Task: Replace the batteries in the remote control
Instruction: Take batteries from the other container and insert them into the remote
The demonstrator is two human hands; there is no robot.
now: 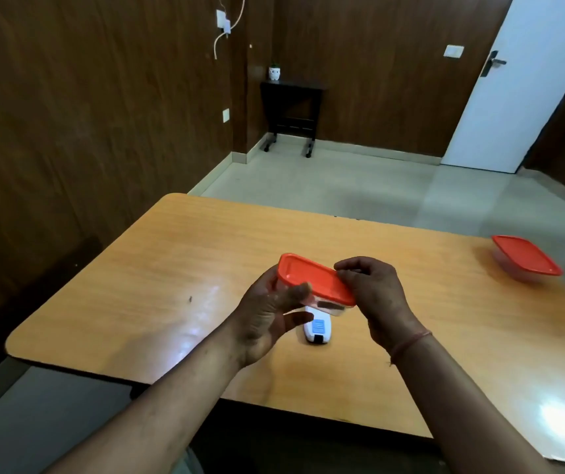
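I can't read any words or numbers here. The white remote control (317,328) on the table (171,254) has a blue patch, too blurry to read.

Room light is looking even and fairly bright, coming from overhead. The glossy orange wooden table (178,254) is throwing white glare near its right front corner and a softer sheen mid-left. The whole frame is looking soft and smeary, and the wide lens is bending the dark brown wall panels (79,114) at the edges.

white remote control (317,329), flat on table (171,254)
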